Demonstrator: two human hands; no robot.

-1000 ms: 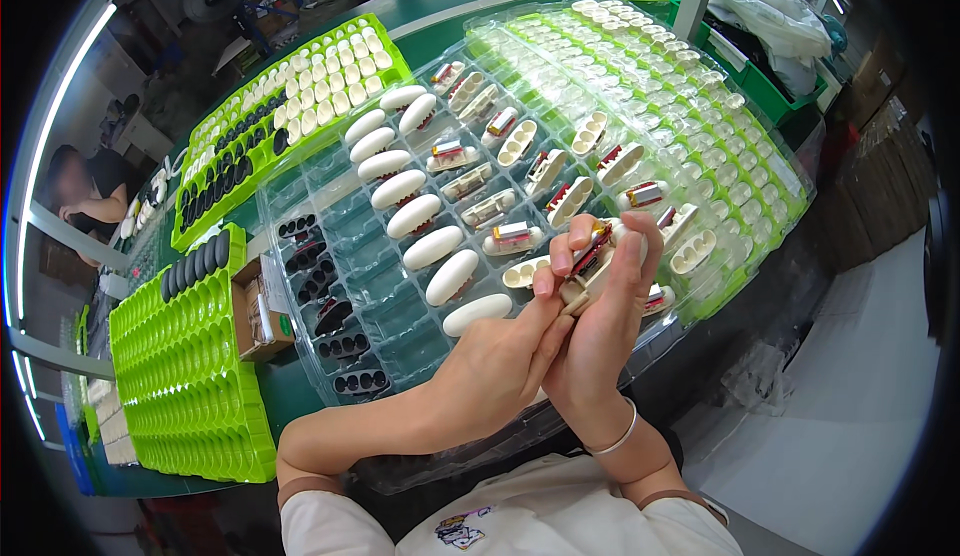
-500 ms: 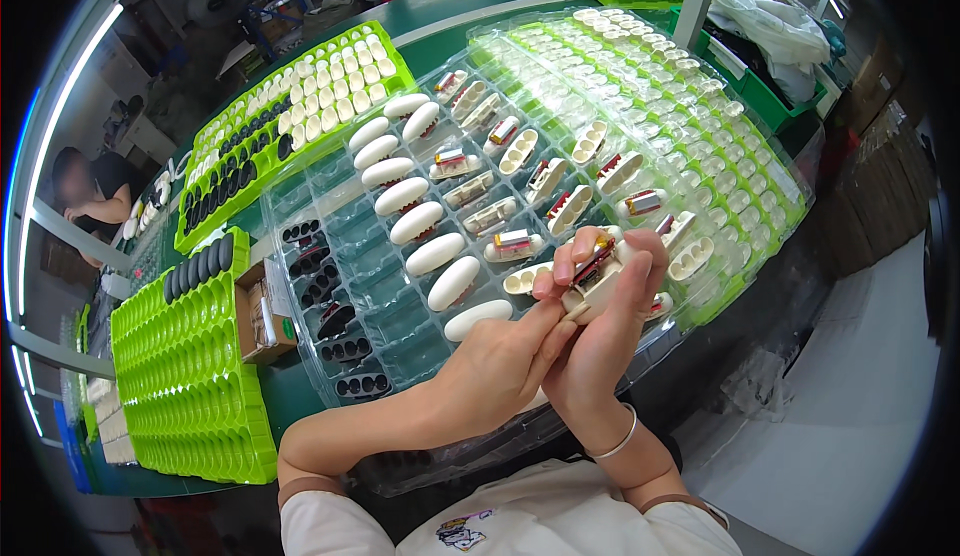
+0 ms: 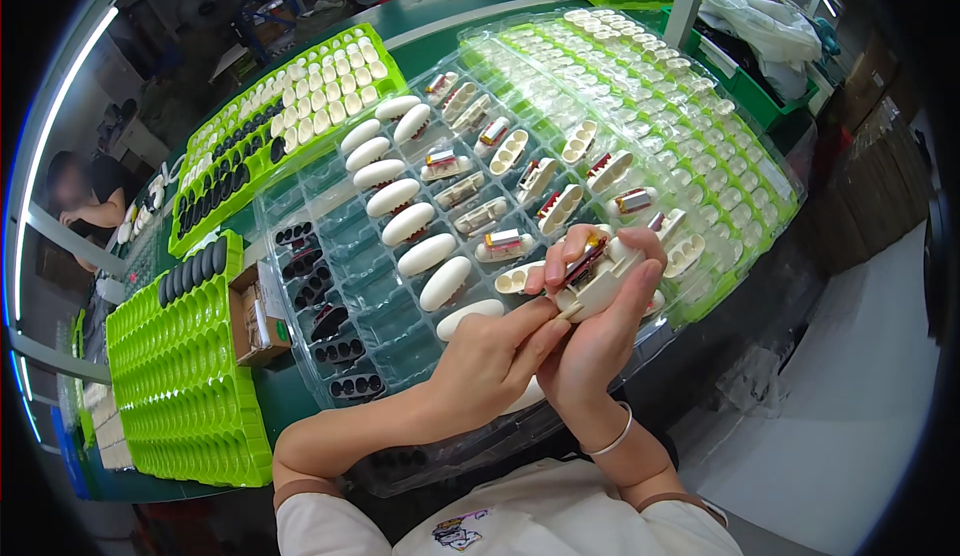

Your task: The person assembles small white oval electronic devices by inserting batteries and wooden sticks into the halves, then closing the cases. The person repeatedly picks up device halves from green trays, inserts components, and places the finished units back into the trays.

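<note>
Right fingers point(image 3: 577, 242) hold a white shell point(image 3: 603, 291); left fingers point(image 3: 522, 318) pinch its cream tip point(image 3: 569, 312); below both, a tiny shirt picture point(image 3: 458, 533) looks blurry.

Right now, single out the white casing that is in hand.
The white casing in the right hand, touched also by the left hand; the casings in the clear tray are unheld.

Carton point(image 3: 241, 306) left of compartment tray point(image 3: 375, 296)
</note>
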